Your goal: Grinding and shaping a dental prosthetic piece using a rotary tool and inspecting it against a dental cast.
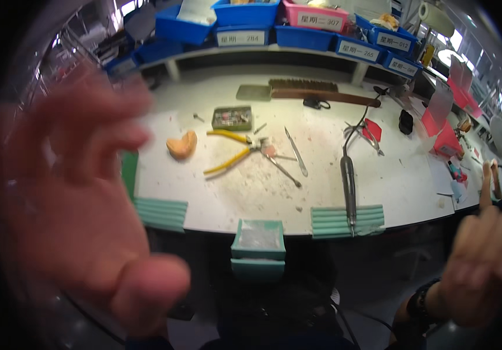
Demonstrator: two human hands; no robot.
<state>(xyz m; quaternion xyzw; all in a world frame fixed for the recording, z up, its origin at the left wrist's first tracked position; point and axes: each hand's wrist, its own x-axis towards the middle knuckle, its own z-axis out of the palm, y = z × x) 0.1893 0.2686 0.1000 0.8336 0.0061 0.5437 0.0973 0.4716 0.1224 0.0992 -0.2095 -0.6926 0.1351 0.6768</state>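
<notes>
My left hand [82, 210] is raised close in front of the view, blurred, its fingers apart and nothing between them. On the right, my right hand [478, 268] is held up off the bench's front edge, its fingers close together and smeared by motion. A dark wristband [419, 303] circles that wrist. Nearest the left hand on the bench lies an orange-tan dental model [182, 144]. Beside it are yellow-handled pliers [236, 153], a slim metal carving tool [296, 153] and an open tin of small bits [232, 118]. A dark corded handpiece [348, 186] rests on a green ribbed pad [321, 221].
Blue bins [245, 36] and a pink bin [315, 16] fill the shelf behind. A long-handled brush [303, 87] lies below it. Small pliers [370, 139] sit by a red piece. A green padded block [258, 239] juts from the front edge. Another person's hand [487, 181] is at far right.
</notes>
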